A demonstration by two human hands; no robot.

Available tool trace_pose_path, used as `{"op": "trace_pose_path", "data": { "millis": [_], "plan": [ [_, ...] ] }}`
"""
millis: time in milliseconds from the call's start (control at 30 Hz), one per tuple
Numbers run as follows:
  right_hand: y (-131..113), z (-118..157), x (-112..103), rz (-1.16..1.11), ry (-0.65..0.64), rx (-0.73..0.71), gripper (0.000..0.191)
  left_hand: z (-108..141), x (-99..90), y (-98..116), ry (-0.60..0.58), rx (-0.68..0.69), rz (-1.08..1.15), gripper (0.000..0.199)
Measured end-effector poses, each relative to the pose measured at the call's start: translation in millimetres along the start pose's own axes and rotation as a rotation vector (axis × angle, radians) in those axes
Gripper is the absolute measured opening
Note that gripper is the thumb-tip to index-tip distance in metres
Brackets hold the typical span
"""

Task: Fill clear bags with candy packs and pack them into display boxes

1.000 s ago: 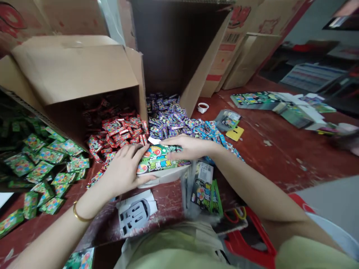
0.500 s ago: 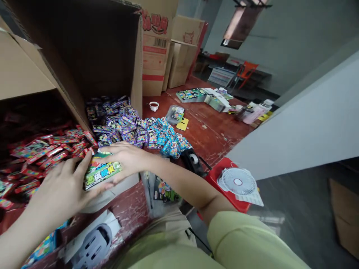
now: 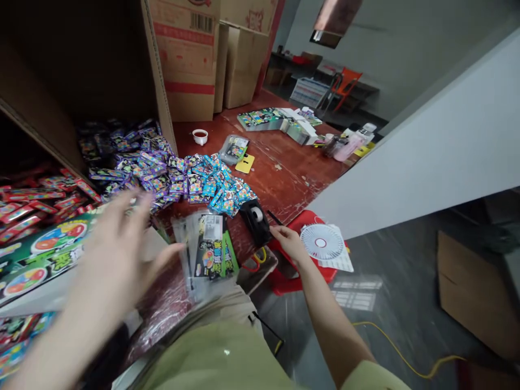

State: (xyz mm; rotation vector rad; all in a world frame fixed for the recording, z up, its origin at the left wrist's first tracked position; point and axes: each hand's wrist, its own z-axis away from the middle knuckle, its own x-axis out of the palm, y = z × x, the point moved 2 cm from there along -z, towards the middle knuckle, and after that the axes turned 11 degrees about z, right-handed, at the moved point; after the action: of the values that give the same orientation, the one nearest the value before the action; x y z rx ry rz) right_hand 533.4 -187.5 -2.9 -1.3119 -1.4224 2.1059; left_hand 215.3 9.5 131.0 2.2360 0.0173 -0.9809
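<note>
My left hand, smeared by motion, is raised with its fingers spread over the right end of a green printed box at the left. It holds nothing that I can see. My right hand is at the table's right edge, its fingers pinched together beside a black tape dispenser. A thin dark stick lies at those fingertips; whether they grip it I cannot tell. Between the hands lie clear plastic bags with black-and-green printed cards.
Red, purple and blue candy packets spill from cardboard boxes. A small cup and yellow card are behind. A white fan rests on a red stool; scissors lie near the edge.
Both hands were on the green printed box. My right hand has let go and moved right to the tape dispenser. My left hand has come off with fingers spread. The view has swung right.
</note>
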Motion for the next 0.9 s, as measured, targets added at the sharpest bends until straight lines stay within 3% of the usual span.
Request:
{"op": "trace_pose_path", "data": {
  "millis": [67, 133, 167, 233, 267, 367, 567, 767, 833, 900],
  "plan": [
    [4, -2, 4, -0.081, -0.045, 0.046, 0.045, -4, 74.4, 43, -0.131, 0.064, 0.16, 0.037],
    [4, -4, 9, -0.162, -0.082, 0.085, 0.046, -2, 153.1, 66, -0.375, -0.06, 0.326, 0.033],
    [4, -4, 10, -0.2, -0.097, 0.104, 0.046, 0, 185.7, 70, -0.403, -0.139, 0.38, 0.037],
    [3, -4, 12, -0.271, -0.111, 0.137, 0.045, 3, 232.7, 70, -0.397, -0.191, 0.395, 0.034],
    [3, -3, 13, -0.305, -0.111, 0.15, 0.044, 5, 247.1, 67, -0.388, -0.206, 0.398, 0.03],
    [1, 5, 10, -0.397, -0.107, 0.176, 0.043, 10, 263.1, 57, -0.372, -0.209, 0.394, 0.018],
    [21, 37, 5, -0.532, -0.16, 0.244, 0.034, 16, 260.3, 54, -0.384, -0.133, 0.38, 0.024],
    [57, 46, 21, -0.266, 0.054, 0.145, 0.037, 17, 268.0, 49, -0.442, -0.025, 0.359, 0.031],
    [60, 52, 13, -0.209, 0.056, 0.137, 0.034, 17, 264.4, 54, -0.444, -0.002, 0.343, 0.032],
    [55, 61, -4, -0.145, 0.051, 0.114, 0.03, 18, 249.0, 64, -0.433, 0.014, 0.313, 0.035]
  ]
}}
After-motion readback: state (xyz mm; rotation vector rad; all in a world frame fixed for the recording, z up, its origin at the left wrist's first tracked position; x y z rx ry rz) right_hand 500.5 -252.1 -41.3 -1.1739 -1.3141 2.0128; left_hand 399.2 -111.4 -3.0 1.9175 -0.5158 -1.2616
